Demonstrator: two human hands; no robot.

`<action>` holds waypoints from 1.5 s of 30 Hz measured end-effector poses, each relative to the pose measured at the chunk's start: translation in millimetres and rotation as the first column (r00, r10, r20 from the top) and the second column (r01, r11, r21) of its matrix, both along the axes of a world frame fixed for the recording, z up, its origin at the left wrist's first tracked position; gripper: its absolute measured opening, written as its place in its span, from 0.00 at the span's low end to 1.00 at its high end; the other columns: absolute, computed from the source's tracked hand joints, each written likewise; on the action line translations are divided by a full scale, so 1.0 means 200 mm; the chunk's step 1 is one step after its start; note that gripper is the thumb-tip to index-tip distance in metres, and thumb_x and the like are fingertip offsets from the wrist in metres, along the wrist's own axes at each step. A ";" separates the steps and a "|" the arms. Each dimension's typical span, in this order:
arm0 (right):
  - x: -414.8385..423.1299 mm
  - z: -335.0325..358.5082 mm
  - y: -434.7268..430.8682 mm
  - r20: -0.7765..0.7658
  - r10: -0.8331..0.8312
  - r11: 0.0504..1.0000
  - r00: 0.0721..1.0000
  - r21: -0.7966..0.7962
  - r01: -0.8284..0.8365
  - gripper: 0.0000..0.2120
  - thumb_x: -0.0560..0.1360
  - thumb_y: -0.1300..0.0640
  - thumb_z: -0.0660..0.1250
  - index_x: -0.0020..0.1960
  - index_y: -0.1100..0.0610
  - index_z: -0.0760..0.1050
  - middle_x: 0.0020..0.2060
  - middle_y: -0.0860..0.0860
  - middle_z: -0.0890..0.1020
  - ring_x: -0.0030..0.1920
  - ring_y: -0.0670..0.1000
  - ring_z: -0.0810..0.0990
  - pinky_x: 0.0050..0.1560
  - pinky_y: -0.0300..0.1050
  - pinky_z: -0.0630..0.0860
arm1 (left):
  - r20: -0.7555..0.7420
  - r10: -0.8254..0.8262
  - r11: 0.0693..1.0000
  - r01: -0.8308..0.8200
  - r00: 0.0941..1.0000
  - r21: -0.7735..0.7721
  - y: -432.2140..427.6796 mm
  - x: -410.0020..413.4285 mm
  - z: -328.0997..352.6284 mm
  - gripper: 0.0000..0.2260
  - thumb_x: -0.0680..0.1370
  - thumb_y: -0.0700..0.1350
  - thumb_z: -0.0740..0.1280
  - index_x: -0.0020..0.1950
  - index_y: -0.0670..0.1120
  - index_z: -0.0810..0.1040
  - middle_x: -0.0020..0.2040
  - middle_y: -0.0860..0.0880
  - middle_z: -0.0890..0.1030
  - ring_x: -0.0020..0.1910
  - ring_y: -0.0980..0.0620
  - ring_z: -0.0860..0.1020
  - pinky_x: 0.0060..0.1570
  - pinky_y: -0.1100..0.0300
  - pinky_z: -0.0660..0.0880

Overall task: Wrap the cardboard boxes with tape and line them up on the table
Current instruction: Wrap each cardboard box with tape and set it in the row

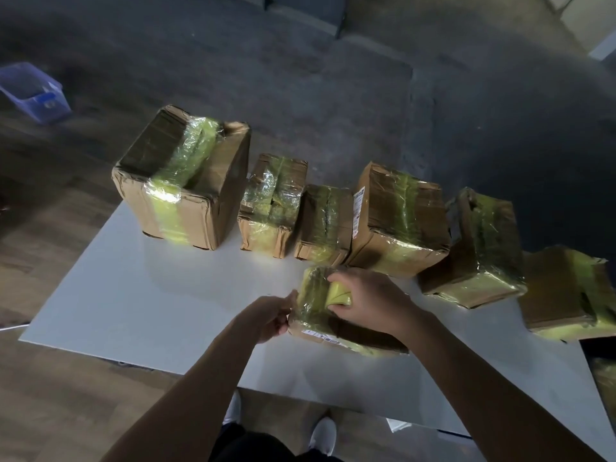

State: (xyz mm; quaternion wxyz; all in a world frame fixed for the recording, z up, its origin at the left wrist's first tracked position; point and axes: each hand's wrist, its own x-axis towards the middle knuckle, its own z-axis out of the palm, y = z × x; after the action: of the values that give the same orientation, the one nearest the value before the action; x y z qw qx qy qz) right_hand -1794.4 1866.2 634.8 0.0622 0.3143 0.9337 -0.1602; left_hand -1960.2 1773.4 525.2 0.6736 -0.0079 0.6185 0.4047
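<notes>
The box lies mid-table, at 6 o'clock from the taped row. The left hand grips its 9 o'clock edge; the right hand clasps the tape roll on top. The print on its white label is too blurred to read.

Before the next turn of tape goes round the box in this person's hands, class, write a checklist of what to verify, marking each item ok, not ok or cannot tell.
1. Left hand has a grip on the left edge of the box: ok.
2. Right hand holds the tape roll on the box top: ok.
3. Box is supported by the table: ok.
4. Tape's loose end is stuck down: cannot tell, the hands cover it.
5. Rightmost wrapped box sits fully on the table: cannot tell, that edge is in shadow.
</notes>
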 end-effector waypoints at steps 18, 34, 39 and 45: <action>0.27 0.00 0.04 -0.287 -0.021 0.986 0.958 -0.164 -0.028 0.25 0.73 0.56 0.72 0.68 0.46 0.71 0.63 0.46 0.77 0.56 0.47 0.78 0.51 0.44 0.80 | -0.867 -0.079 0.952 0.295 0.491 0.080 0.03 0.19 0.13 0.18 0.75 0.61 0.66 0.51 0.48 0.68 0.46 0.53 0.73 0.39 0.56 0.72 0.34 0.59 0.69; 0.43 -0.04 0.07 -0.259 0.010 1.000 0.966 0.008 -0.008 0.26 0.71 0.60 0.73 0.67 0.50 0.75 0.49 0.50 0.77 0.44 0.48 0.77 0.39 0.37 0.74 | -0.968 0.197 0.436 0.898 -0.155 -0.055 -0.05 0.34 0.14 0.30 0.80 0.60 0.58 0.76 0.41 0.65 0.76 0.44 0.64 0.76 0.45 0.61 0.76 0.51 0.56; 0.48 -0.11 0.06 -0.413 -0.230 0.956 0.881 -0.267 0.123 0.28 0.73 0.59 0.71 0.68 0.41 0.68 0.60 0.39 0.73 0.58 0.38 0.71 0.49 0.24 0.71 | -0.906 0.201 0.413 0.871 -0.374 -0.268 -0.04 0.33 0.11 0.38 0.77 0.64 0.62 0.74 0.35 0.65 0.74 0.38 0.65 0.75 0.41 0.62 0.73 0.45 0.62; 0.59 -0.03 0.13 -0.342 -0.229 0.952 0.911 -0.273 0.136 0.25 0.71 0.59 0.71 0.61 0.36 0.70 0.56 0.37 0.75 0.54 0.39 0.73 0.47 0.30 0.73 | -0.872 0.223 0.420 0.850 -0.437 -0.318 -0.04 0.33 0.09 0.34 0.75 0.57 0.68 0.71 0.34 0.69 0.71 0.37 0.69 0.72 0.39 0.67 0.67 0.43 0.69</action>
State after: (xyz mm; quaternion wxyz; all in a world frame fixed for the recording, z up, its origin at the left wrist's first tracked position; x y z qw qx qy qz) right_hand -1676.3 1892.2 628.9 -0.0922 0.3549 0.8681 -0.3346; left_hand -1895.2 1765.3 543.7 -0.0332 0.7892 0.6022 0.1159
